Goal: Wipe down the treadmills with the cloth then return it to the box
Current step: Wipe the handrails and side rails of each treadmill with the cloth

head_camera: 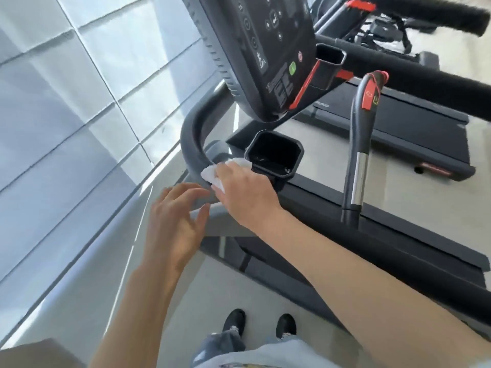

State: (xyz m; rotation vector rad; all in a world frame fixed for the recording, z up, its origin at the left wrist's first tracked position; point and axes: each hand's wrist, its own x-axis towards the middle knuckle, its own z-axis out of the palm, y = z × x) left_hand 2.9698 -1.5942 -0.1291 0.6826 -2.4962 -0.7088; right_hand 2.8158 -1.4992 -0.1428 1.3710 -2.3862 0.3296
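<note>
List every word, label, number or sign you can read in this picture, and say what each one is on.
No text reads clearly.
Console: white button icons and a running-figure symbol, no legible words.
Green button and red button on the console: marks too blurred.
Printed label at the console's lower edge: too small to read.
Far treadmill: faint letters on its front, too blurred.
Upright handle: red and yellow outlined symbols, no words.

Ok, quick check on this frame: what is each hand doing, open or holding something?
Left hand: open, fingers spread, holding nothing, near the grey handrail.
Right hand: holding the white cloth against the handrail, beside the black cup holder.
</note>
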